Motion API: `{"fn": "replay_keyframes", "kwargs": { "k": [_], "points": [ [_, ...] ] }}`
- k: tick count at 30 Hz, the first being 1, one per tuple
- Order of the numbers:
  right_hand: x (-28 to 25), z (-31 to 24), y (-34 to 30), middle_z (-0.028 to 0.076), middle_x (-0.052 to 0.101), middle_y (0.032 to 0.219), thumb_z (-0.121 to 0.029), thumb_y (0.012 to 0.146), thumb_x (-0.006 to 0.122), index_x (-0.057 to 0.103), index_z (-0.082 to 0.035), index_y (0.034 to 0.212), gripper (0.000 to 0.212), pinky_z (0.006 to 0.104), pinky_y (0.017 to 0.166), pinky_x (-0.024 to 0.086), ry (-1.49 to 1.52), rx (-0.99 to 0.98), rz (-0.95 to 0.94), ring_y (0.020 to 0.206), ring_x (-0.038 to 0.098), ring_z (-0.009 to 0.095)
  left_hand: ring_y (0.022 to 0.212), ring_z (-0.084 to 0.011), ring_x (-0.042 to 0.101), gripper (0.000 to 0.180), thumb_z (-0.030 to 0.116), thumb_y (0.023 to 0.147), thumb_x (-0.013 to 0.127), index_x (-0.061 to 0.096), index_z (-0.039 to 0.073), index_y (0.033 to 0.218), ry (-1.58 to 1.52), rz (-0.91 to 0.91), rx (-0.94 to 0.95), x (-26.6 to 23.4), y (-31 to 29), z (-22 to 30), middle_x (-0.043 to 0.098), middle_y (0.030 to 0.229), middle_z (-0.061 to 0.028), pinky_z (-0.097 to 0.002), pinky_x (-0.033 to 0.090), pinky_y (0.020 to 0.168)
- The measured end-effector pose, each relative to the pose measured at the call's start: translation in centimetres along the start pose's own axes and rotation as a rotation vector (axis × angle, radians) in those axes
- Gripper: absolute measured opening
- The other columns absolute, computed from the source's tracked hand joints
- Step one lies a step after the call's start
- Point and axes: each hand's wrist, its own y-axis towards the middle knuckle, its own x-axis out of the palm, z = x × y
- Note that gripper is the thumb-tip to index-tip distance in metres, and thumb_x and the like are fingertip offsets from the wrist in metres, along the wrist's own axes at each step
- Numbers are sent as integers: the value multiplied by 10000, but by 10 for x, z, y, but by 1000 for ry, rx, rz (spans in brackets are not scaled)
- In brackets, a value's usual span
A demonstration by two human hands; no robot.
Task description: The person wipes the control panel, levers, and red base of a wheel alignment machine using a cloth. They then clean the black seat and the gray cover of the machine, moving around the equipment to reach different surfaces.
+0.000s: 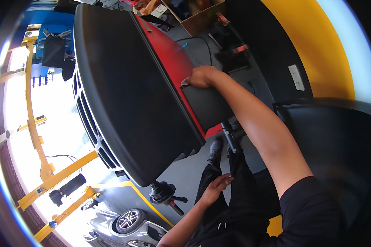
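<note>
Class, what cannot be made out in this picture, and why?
Head view: what the pale scrap is, mostly hidden by the right grip.
Head view: the rest of the silver car, beyond the lower edge.
Head view: the far end of the cardboard box, beyond the upper edge.

In my right hand (201, 77) the small pale crumpled wad (185, 82) looks soft and matt, cloth or paper, I can't tell which. The long red panel (165, 45) against it has a smooth, softly glossy painted finish. The broad black curved cover (127, 82) looks like matt plastic. My loose black trousers (239, 193) are dull cloth; the white rectangular wall socket (296, 77) looks like smooth plastic.
</note>
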Motion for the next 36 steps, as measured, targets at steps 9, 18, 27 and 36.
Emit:
{"fn": "replay_keyframes", "kwargs": {
  "k": [9,18,27,36],
  "points": [
    [139,4,-89,96,347,1661,-266,984,588,485,-72,1522,581,484,1238,273,-135,-254,876,1542,293,329,1246,-166,575,533,262,1055,596,472,18,1512,-17,-9,-16,-22,-2,-16,659,1380,-89,-304,412,1059],
    [175,51,-165,238,477,1532,-206,1038,537,470,-22,1486,489,445,1094,447,497,271,855,1375,510,417,1313,-210,576,520,299,1074,523,460,43,1522,87,12,-93,-42,-16,4,622,1437,-98,-366,427,1076],
    [270,-63,-182,53,669,1041,-184,1049,545,642,-55,1103,170,327,894,506,2458,258,832,981,635,140,1292,-202,591,538,335,1053,557,481,72,1516,169,29,-178,-60,-33,-15,652,1372,-74,-370,435,1061],
    [270,-12,-84,129,658,1042,-98,954,511,613,19,1129,234,370,733,530,1921,202,637,909,640,212,1282,-202,598,538,336,1054,553,484,55,1507,228,23,-175,-65,-45,-31,655,1346,-75,-361,438,1061]
  ]
}}
